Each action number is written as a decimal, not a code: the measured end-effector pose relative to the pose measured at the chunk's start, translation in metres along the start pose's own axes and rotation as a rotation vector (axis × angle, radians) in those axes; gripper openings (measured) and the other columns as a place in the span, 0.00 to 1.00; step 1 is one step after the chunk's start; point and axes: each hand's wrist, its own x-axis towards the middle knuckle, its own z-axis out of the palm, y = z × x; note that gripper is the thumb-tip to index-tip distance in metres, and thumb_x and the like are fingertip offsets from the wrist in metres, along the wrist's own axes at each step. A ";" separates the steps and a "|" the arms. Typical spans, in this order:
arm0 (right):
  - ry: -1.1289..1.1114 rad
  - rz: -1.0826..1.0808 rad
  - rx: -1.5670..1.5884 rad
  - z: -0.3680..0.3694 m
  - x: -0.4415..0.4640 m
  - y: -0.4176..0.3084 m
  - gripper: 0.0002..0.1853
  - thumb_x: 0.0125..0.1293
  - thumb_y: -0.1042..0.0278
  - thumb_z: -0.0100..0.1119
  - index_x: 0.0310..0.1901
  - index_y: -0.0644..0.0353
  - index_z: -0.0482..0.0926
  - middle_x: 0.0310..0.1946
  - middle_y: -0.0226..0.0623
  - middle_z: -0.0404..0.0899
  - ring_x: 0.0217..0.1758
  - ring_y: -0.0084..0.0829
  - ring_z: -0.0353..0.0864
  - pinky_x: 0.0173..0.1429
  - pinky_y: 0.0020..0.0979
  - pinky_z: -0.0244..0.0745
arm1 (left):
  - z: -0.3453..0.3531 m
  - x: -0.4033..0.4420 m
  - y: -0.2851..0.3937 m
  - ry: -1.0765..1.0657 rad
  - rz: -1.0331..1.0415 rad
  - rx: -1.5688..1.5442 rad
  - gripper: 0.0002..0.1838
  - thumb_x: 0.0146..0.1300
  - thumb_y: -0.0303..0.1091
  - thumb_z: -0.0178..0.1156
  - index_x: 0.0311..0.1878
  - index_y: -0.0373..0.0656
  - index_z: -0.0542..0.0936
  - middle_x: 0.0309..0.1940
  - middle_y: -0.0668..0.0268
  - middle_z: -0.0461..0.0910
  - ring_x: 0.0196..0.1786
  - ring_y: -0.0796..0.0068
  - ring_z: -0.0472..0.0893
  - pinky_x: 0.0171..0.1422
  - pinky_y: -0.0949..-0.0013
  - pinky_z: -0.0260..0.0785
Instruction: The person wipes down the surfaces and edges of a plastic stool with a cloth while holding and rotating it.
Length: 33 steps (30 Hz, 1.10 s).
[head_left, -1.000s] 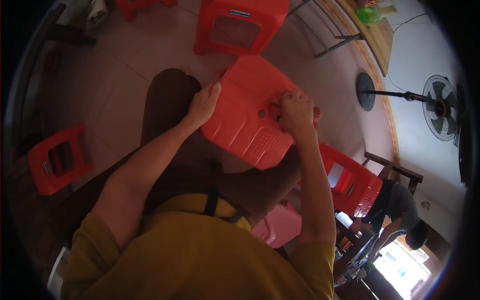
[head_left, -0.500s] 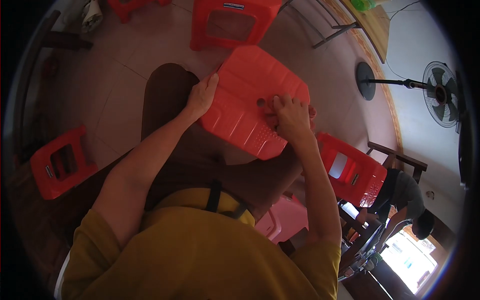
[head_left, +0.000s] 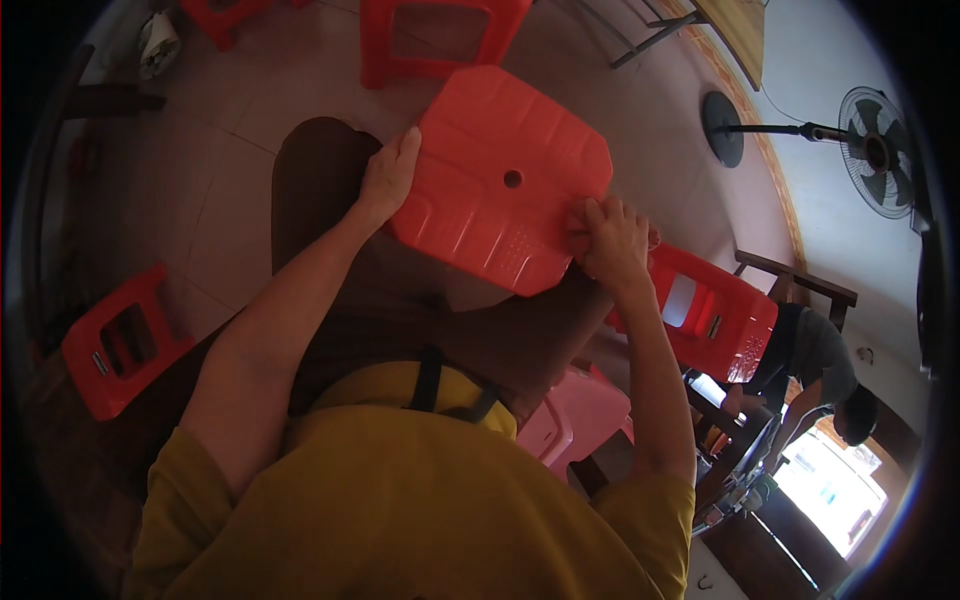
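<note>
A red plastic stool (head_left: pixel 490 150) with a round hole in its seat is in front of me, between my legs, its seat facing me. My left hand (head_left: pixel 390 177) grips its left edge, thumb on top and the other fingers mostly out of sight. At the right edge of the seat, my right hand (head_left: pixel 614 240) is closed on a reddish crumpled cloth (head_left: pixel 655 238), which shows only in small part around the fingers and touches the stool.
Other red stools stand ahead (head_left: pixel 440 40), at the left (head_left: pixel 125 340) and at the right (head_left: pixel 710 315). A pink stool (head_left: pixel 580 415) is beside my right leg. A standing fan (head_left: pixel 874 152) is at the right, below a wooden table (head_left: pixel 735 35). Another person (head_left: pixel 815 350) bends over at the lower right.
My right hand has moved from the seat's surface near the hole to its right edge with the cloth. My left hand stays on the left edge. The whole view has shifted slightly.
</note>
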 end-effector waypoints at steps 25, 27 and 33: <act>-0.111 0.205 0.054 -0.006 0.098 0.031 0.28 0.52 0.68 0.64 0.59 0.46 0.75 0.55 0.43 0.73 0.58 0.51 0.75 0.61 0.52 0.68 | 0.001 -0.005 0.005 0.008 -0.028 0.028 0.36 0.76 0.60 0.38 0.61 0.35 0.75 0.54 0.53 0.80 0.60 0.61 0.77 0.66 0.63 0.64; -0.193 0.263 0.030 -0.001 0.107 0.027 0.26 0.55 0.66 0.63 0.59 0.46 0.75 0.56 0.44 0.73 0.59 0.52 0.75 0.62 0.52 0.68 | -0.001 -0.007 0.007 0.026 -0.033 0.029 0.35 0.76 0.61 0.38 0.61 0.35 0.75 0.53 0.53 0.80 0.60 0.60 0.77 0.66 0.62 0.64; -0.303 0.264 0.038 -0.008 0.110 0.028 0.26 0.57 0.64 0.61 0.60 0.46 0.75 0.58 0.46 0.72 0.60 0.51 0.75 0.63 0.53 0.68 | -0.001 -0.009 0.011 0.025 -0.024 -0.016 0.35 0.76 0.60 0.39 0.58 0.33 0.75 0.49 0.54 0.80 0.56 0.61 0.77 0.63 0.62 0.66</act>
